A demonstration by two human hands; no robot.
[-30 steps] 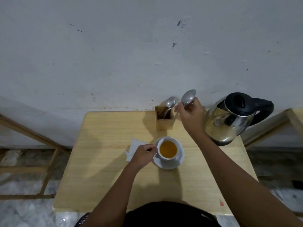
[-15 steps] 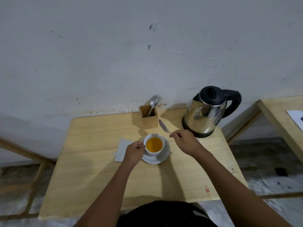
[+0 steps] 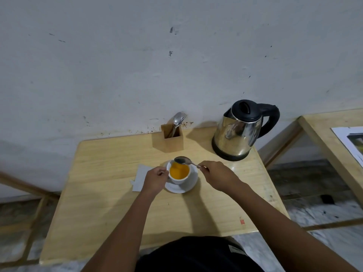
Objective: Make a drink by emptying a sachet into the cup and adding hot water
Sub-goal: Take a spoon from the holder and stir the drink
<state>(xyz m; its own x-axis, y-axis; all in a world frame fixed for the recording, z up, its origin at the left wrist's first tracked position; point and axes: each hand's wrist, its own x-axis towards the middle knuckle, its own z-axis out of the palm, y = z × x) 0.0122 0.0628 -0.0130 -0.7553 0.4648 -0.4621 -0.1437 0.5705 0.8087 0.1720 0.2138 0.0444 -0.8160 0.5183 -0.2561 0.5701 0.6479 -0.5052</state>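
Over the cup (image 3: 179, 172), right hand (image 3: 217, 176) pinching a spoon (image 3: 183, 160), left hand (image 3: 155, 178) gripping its handle.

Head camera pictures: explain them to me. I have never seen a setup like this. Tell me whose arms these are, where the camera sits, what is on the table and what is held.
No machine here: a person wears one wide-angle camera on the head, looking down at their own two bare arms. The left hand grips the cup at its side, where the handle would be. The cup holds an orange drink and stands on a saucer. The right hand pinches a spoon, its bowl over the cup's far rim. On the table there are also a white paper beside the saucer, a wooden box of cutlery and a steel kettle with a black lid, both by the wall.
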